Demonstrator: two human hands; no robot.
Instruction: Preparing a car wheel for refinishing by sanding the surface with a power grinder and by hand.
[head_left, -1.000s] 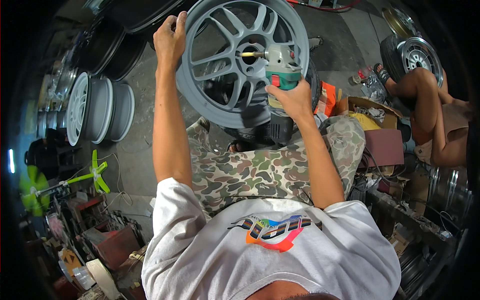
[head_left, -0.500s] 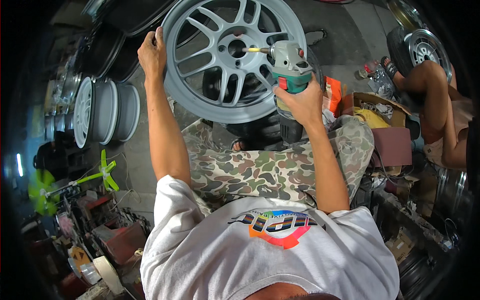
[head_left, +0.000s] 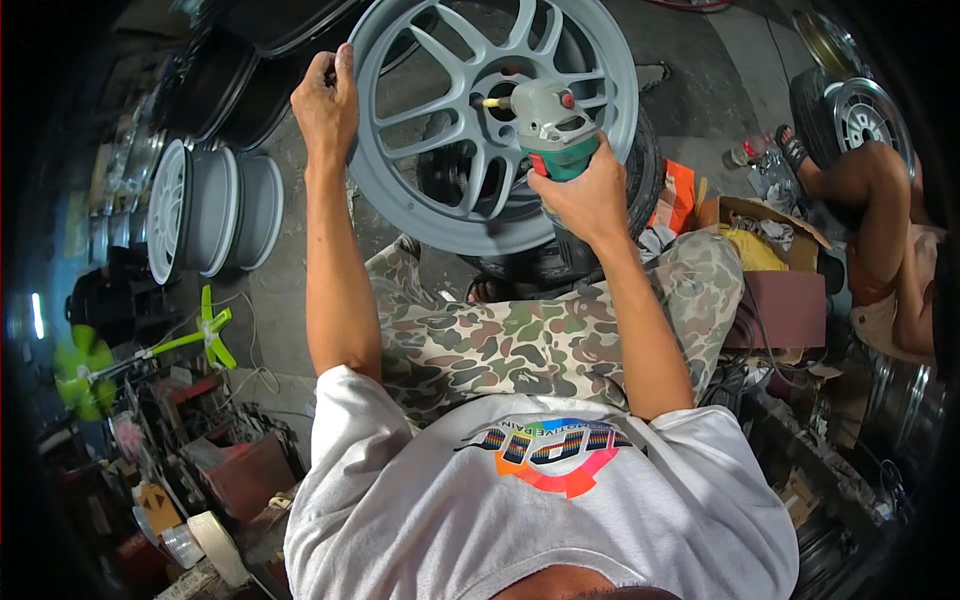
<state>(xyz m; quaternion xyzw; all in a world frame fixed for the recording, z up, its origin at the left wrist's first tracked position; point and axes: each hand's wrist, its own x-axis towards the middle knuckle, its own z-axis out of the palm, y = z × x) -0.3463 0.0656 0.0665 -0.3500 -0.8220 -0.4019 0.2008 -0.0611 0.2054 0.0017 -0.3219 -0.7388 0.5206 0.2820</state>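
A grey multi-spoke wheel rim (head_left: pixel 440 228) lies tilted over a black tyre (head_left: pixel 648 190) in front of my knees. My left hand (head_left: pixel 328 105) is closed at the rim's left edge, fingers curled; the wheel side of the grip is partly hidden. In my right hand (head_left: pixel 588 195) is a green and grey angle grinder (head_left: pixel 560 135), held by its body over the right spokes. From its head a thin yellow-tipped bit (head_left: pixel 497 102) points left, its end at a bolt hole beside the hub's centre. Whether it touches the metal I cannot tell.
Grey rims (head_left: pixel 212 210) stand on the left floor, near a green-bladed fan (head_left: pixel 212 335). At right are a cardboard box (head_left: pixel 808 225) holding a yellow cloth, a maroon sheet (head_left: pixel 785 308) and an orange packet (head_left: pixel 676 190). Another person's bent leg (head_left: pixel 880 200) is beyond, by another wheel (head_left: pixel 870 118).
The wheel has shifted right in view, with my left hand on its edge. The grinder has moved left relative to the wheel, its bit passing from the centre bore to a bolt hole.
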